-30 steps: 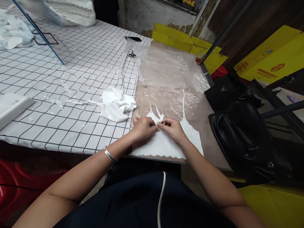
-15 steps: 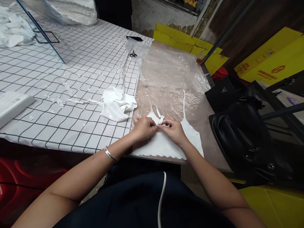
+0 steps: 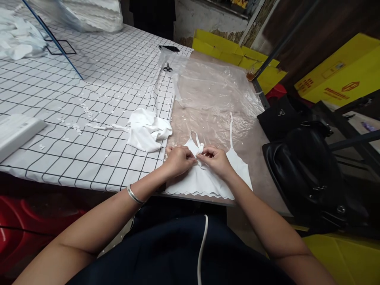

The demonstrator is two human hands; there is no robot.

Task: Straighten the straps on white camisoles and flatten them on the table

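A white camisole [image 3: 204,181] with a scalloped hem lies at the table's front edge, one thin strap [image 3: 230,130] stretched away from me. My left hand [image 3: 179,160] pinches the garment near the base of the other strap [image 3: 193,137], which forms a loop. Close against it, my right hand [image 3: 215,159] pinches the same strap area, fingertips almost touching the left ones. The exact spot between the fingertips is too small to make out. Left of my hands lies a second crumpled white garment [image 3: 147,130] with its strap trailing leftward.
Clear plastic sheeting [image 3: 213,85] covers the brown board beyond the camisole. Small black scissors [image 3: 168,67] and a phone [image 3: 169,48] lie farther back. A white box [image 3: 20,132] sits at left, white scraps [image 3: 69,124] on the checked cloth. Black bags [image 3: 308,174] stand at right.
Both hands keep their pinch at nearly the same place, with only slight finger movement. The camisole's lower right part has shifted a little and wrinkled. A dark figure at the back moved right.
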